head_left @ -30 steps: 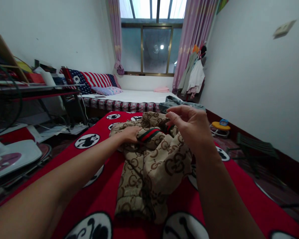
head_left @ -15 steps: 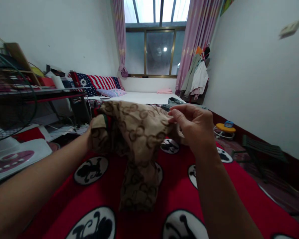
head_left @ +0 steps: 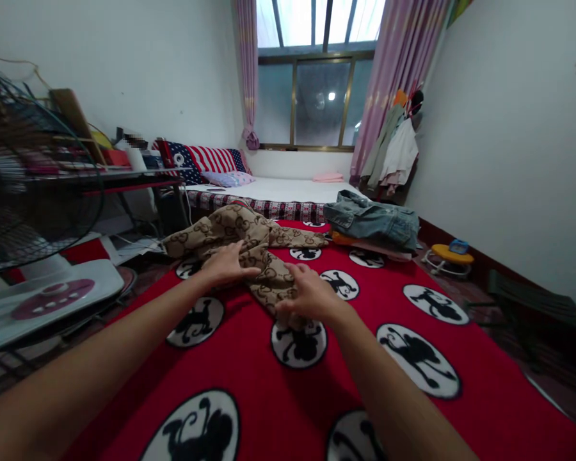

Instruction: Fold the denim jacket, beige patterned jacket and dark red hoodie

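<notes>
Head view: left grip (head_left: 226, 265) spread on rumpled, monogrammed cloth (head_left: 242, 224); right grip's hold unclear (head_left: 313, 294).

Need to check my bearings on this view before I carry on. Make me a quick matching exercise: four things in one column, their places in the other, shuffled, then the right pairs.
Things
1. Patterned garment
2. Denim garment
3. Yellow stool
4. Pink cloth

Places
A. beside the right-hand wall
B. on the white-topped bed
C. at the left hand and right hand
D. atop a pile at the far right of the red blanket

Pairs: 1-C, 2-D, 3-A, 4-B
</notes>
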### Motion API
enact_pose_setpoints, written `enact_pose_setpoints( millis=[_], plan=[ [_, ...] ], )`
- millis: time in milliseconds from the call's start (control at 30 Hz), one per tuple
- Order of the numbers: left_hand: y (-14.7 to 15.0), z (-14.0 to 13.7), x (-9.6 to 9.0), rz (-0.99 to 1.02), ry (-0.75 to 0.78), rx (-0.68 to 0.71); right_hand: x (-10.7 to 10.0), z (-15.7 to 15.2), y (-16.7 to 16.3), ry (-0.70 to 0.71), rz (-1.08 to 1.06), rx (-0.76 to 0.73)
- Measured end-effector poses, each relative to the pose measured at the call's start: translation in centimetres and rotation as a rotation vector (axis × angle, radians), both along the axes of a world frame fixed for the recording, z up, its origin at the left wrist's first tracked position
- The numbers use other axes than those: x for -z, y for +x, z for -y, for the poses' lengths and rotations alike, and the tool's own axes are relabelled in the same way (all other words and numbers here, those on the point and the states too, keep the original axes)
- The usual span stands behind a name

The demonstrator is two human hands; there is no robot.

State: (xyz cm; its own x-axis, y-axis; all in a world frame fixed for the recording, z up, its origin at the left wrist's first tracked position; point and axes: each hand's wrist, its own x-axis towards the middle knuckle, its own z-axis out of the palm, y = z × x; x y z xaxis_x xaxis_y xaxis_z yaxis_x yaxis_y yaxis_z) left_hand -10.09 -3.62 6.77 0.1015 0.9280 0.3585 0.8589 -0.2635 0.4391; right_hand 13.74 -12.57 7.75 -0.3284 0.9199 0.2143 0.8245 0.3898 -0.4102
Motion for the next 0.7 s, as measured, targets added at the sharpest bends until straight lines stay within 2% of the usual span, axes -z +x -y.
enact_pose_setpoints(
  millis=[33,67,167,267,367,433,467,533,600,633,667,700],
  plan=[
    [-0.3,0.4,0.6,-0.221,0.04,-0.003,1.3,-0.2,-0.5,-0.038,0.077,0.021],
    [-0.6,0.6,1.2,-0.361,0.065,-0.007,2.5,-0.4,-1.0,-0.048,0.129,0.053],
    [-1.3,1.0,1.8,-0.503,0.073,-0.064,4.6,-1.2,-2.0,0.017,0.166,0.14],
    [-0.7,1.4,0.1,-0.389,0.031,-0.128,4.5,-2.1,-1.6,0.043,0.091,0.202],
    [1.4,3.6,-3.5,-0.081,0.116,-0.079,2.7,-3.0,1.1,0.075,-0.094,0.4],
    [3.3,6.6,-5.6,0.108,0.143,0.113,1.2,-3.4,3.9,0.19,-0.237,0.601],
    [4.3,8.4,-6.1,0.172,0.089,0.25,0.4,-3.5,5.4,0.277,-0.299,0.697],
    [6.1,12.0,-6.1,0.196,-0.142,0.587,-0.8,-3.7,8.1,0.474,-0.387,0.822],
    [7.5,14.9,-5.1,-0.002,-0.441,0.983,-1.5,-3.9,9.7,0.631,-0.459,0.837],
    [7.9,15.9,-4.6,-0.102,-0.573,1.156,-1.6,-4.0,10.0,0.669,-0.496,0.798],
    [8.3,16.4,-4.3,-0.155,-0.673,1.276,-1.6,-4.1,9.9,0.675,-0.534,0.732],
    [8.4,16.5,-4.2,-0.145,-0.737,1.335,-1.4,-4.3,9.6,0.649,-0.565,0.649]
  ],
)
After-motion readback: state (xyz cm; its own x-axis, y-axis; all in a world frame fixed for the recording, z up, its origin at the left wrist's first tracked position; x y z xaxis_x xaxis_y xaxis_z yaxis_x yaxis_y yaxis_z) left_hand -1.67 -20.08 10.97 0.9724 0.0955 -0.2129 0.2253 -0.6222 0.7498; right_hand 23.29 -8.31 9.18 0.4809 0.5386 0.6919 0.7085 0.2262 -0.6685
